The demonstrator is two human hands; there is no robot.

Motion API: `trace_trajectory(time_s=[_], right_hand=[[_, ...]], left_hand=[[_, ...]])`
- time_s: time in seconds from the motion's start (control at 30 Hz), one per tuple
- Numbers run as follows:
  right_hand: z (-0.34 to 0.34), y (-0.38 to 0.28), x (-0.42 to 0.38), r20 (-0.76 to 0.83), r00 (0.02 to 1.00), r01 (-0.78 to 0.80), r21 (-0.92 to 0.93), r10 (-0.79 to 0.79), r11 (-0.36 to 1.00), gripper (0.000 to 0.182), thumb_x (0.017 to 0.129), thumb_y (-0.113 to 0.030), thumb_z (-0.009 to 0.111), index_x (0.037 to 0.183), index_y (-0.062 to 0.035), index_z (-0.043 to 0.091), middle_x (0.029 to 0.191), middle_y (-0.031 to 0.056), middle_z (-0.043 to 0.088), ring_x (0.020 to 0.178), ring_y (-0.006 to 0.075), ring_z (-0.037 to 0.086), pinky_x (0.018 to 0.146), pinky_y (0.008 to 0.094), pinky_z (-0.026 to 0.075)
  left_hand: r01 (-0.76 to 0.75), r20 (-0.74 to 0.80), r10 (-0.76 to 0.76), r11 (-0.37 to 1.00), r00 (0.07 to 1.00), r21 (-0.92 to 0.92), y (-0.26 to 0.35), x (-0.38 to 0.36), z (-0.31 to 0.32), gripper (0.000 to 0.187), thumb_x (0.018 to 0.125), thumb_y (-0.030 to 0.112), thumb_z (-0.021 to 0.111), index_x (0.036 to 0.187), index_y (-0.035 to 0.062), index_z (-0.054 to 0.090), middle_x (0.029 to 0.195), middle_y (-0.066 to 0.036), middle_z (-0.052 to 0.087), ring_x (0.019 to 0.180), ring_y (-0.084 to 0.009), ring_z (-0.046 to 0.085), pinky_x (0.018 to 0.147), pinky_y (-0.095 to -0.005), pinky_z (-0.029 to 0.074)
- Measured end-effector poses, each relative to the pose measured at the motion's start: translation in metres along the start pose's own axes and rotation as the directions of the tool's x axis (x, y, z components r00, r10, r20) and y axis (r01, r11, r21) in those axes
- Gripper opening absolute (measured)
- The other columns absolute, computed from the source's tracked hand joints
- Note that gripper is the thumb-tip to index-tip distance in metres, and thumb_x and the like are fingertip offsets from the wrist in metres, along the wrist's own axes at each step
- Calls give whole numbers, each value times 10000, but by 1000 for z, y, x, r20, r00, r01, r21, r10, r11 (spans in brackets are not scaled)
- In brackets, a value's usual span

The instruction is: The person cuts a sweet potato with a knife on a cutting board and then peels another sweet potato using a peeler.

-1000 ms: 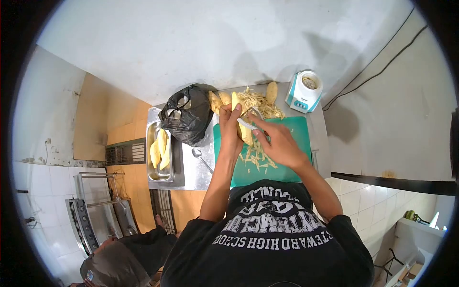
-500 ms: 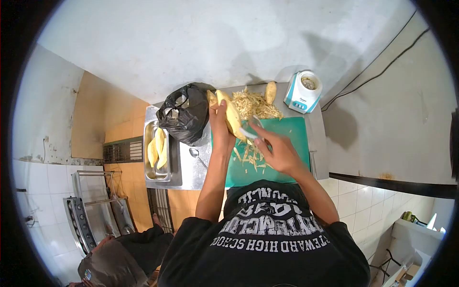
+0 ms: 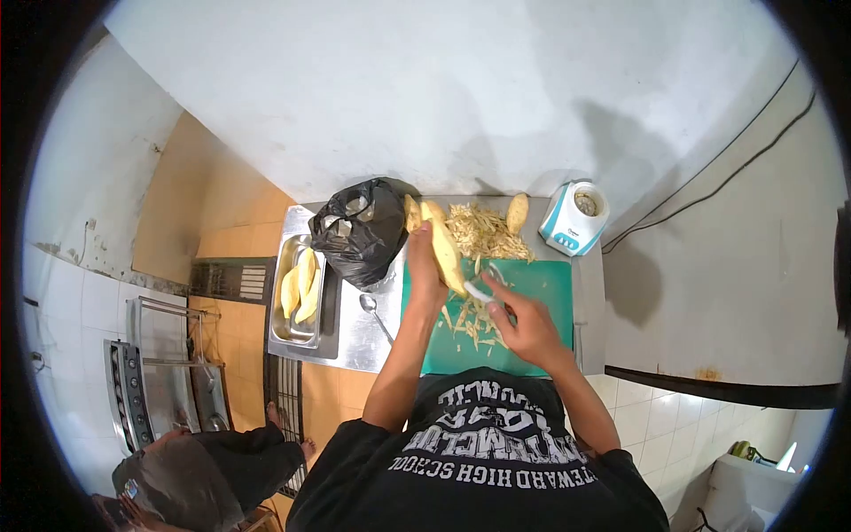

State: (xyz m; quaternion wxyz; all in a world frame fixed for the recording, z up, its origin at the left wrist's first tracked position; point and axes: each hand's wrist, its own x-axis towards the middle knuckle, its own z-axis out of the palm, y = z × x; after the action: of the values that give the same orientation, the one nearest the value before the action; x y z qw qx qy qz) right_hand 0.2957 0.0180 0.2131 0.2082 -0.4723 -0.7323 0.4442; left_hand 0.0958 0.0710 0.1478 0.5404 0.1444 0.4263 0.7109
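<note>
My left hand (image 3: 425, 266) grips a long peeled yellow root (image 3: 442, 246), held at a slant above the green cutting board (image 3: 541, 284). In my closed right hand (image 3: 521, 317) is a white peeler (image 3: 479, 292), close to the root's lower end. Thin peel scraps (image 3: 470, 321) lie scattered on the board beneath. A larger heap of peelings (image 3: 483, 232) sits behind it, with an unpeeled root (image 3: 518, 214) at the heap's right. Part of another root (image 3: 412, 213) shows just left of the held one.
A black plastic bag (image 3: 359, 235) stands left of the board, near a spoon (image 3: 369, 304). Further left, a metal tray (image 3: 279, 310) holds several peeled roots (image 3: 306, 279). A white and teal appliance (image 3: 574, 218) stands at the back right. Another person (image 3: 204, 474) is at the lower left.
The view has shifted, so the counter appears lower. Both hands still hold the root and the peeler close together. The other person's legs have moved a little.
</note>
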Motion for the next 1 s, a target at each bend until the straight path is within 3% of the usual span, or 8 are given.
trace_trajectory(time_s=[0.23,0.3,0.4,0.53,0.73,0.87,0.93,1.0], right_hand=[[21,7,25,-92,968,214,-177,-232,961,470,989,-195,605,1453,-147,551,1042,240,705,894,430,676,800,468,525],[24,18,8,51,991,129,-207,-121,970,475,995,-243,582,1465,-190,542,1029,231,705,910,438,667,804,511,520],[28,32,-7,-13,966,253,-145,-257,957,496,990,-247,589,1480,-198,524,1004,229,706,891,436,665,787,518,516],[7,-7,10,-68,993,93,-69,-97,993,477,989,-247,591,1459,-180,546,1003,231,705,881,431,665,773,516,516],[29,14,16,-74,976,190,-185,-206,964,428,992,-215,595,1415,-152,586,1023,237,700,866,433,657,798,483,520],[34,37,-19,42,992,123,-167,-118,978,428,998,-250,581,1415,-155,588,1054,224,708,897,429,663,811,493,522],[29,33,-22,55,997,69,-128,-62,989,423,1007,-283,564,1410,-161,594,1047,219,710,919,428,665,817,509,520],[21,16,-4,-136,975,173,-45,-177,984,437,1005,-276,567,1427,-164,580,1038,220,708,913,420,667,814,507,521]], left_hand=[[-18,2,18,997,1000,-79,-1,0,8,270,1059,342,543,1155,90,542,964,-34,602,811,-138,622,668,-316,539],[-24,3,25,991,1000,-131,6,1,1,275,1058,350,549,1145,89,530,944,-37,607,780,-144,627,648,-321,550],[-78,-32,75,992,997,-99,6,6,-10,270,1056,331,561,1133,76,515,937,-38,605,781,-144,624,650,-322,549],[-79,-21,79,997,997,-12,-11,4,-8,225,1037,256,614,1099,71,502,965,-43,601,790,-138,618,654,-315,542],[-36,9,36,999,999,-33,5,-1,-8,221,1041,263,603,1078,89,472,913,-59,608,763,-148,633,626,-316,550],[-31,10,33,988,999,-154,28,1,-5,265,1036,286,613,1093,71,468,923,-61,600,759,-155,634,638,-331,568],[-148,-45,147,989,988,-20,19,11,-13,264,1031,283,623,1098,74,477,936,-58,604,778,-147,637,651,-328,569],[-61,-27,62,998,998,20,10,3,-12,228,1028,261,631,1088,82,503,964,-47,610,837,-130,629,700,-300,559]])
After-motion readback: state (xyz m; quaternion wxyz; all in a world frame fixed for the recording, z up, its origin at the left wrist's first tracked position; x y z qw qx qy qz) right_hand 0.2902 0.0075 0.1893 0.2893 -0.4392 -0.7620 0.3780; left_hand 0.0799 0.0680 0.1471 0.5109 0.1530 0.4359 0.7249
